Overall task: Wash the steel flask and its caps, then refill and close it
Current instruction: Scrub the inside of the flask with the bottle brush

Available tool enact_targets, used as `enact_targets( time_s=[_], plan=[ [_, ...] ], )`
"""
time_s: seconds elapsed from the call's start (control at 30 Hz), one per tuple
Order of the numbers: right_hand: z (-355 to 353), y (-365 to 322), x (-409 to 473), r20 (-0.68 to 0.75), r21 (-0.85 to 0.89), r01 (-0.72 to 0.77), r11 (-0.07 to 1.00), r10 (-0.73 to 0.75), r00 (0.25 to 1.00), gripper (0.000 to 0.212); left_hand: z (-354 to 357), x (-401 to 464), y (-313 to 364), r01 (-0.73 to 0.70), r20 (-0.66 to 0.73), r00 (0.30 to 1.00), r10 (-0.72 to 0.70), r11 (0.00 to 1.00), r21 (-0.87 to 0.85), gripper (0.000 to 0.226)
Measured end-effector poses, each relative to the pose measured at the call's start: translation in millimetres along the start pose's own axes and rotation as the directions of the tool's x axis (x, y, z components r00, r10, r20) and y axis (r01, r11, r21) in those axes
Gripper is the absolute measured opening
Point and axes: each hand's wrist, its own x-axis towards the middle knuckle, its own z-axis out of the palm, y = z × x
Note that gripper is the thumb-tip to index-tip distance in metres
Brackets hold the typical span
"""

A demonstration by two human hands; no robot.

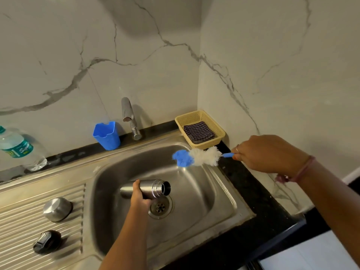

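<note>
Left hand (140,197) clamps the flask (145,189) tilted, mouth toward two o'clock for the brush (196,157), whose handle the right hand (266,153) pinches.

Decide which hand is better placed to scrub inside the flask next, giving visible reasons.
Right hand: it grips the bottle brush above the sink. The left hand holds the flask.

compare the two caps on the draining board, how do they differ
The steel cap is silver, dome-shaped and matte; the black cap is dark, glossy and looks smaller. The steel cap sits farther from the person, the black cap nearer. Both rest on the ribbed draining board left of the sink bowl, apart from each other and untouched by either hand.
</note>
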Motion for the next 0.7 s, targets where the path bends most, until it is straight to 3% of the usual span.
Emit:
enact_targets(
  time_s=[0.17, 0.3, 0.47, 0.6, 0.7],
  plan=[
    [28, 5, 24, 0.12, 0.468, -0.068, 0.881, 0.013, 0.993, 0.029, 1, -2, -3, -0.047, 0.015, 0.999, 0.047, 0.999, 0.011, 0.051],
    [57, 2, 31, 0.129, 0.694, -0.114, 0.711, 0.033, 0.991, 0.029, -4, -2, 0, -0.065, 0.017, 0.998, 0.065, 0.998, -0.016, 0.06],
    [88, -8, 33, 0.095, 0.832, -0.122, 0.541, 0.078, 0.992, 0.026, -10, -11, 6, -0.097, 0.03, 0.995, 0.098, 0.994, -0.043, 0.054],
    [107, -22, 37, 0.049, 0.882, -0.094, 0.463, 0.108, 0.993, 0.027, -15, -29, 11, -0.156, 0.045, 0.987, 0.157, 0.987, -0.021, 0.083],
    [115, -29, 39, 0.011, 0.915, -0.066, 0.399, 0.139, 0.99, 0.026, -17, -34, 14, -0.195, 0.021, 0.98, 0.196, 0.98, -0.044, 0.091]
  ],
)
